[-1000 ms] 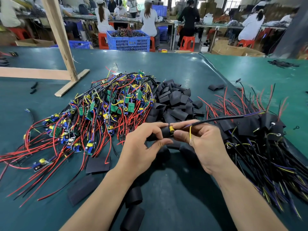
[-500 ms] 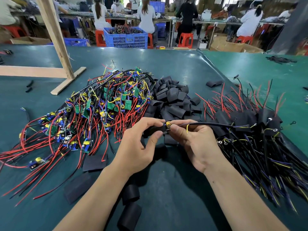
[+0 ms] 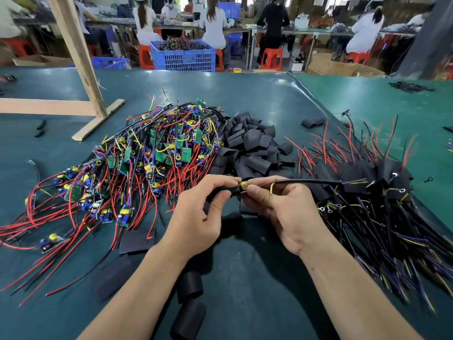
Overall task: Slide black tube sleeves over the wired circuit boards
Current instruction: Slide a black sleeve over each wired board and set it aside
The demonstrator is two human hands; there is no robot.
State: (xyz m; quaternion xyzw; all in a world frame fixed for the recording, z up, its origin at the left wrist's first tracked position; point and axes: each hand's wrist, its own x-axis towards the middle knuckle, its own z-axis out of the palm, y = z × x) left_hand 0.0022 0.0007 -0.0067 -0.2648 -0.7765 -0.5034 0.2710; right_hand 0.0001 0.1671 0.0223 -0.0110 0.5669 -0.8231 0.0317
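A heap of unsleeved wired boards [image 3: 152, 158] lay at left on the green table [image 3: 257, 99]. The left hand [image 3: 196, 217] pinched a black sleeve [image 3: 226, 192] above the table, centre. The right hand [image 3: 286, 212] pinched the board's yellow-capped end [image 3: 244, 185] at the sleeve mouth. Loose sleeves [image 3: 252, 148] lay behind; sleeved assemblies [image 3: 382, 192] were piled at right.

You are facing a wide table [image 3: 245, 99] covered in dark green matting, with a slanted wooden post [image 3: 76, 52] braced on it at left. Beyond it sit blue plastic crates [image 3: 182, 56], red stools [image 3: 270, 58] and cardboard boxes [image 3: 343, 68], where seated workers [image 3: 214, 23] line long benches under bright daylight
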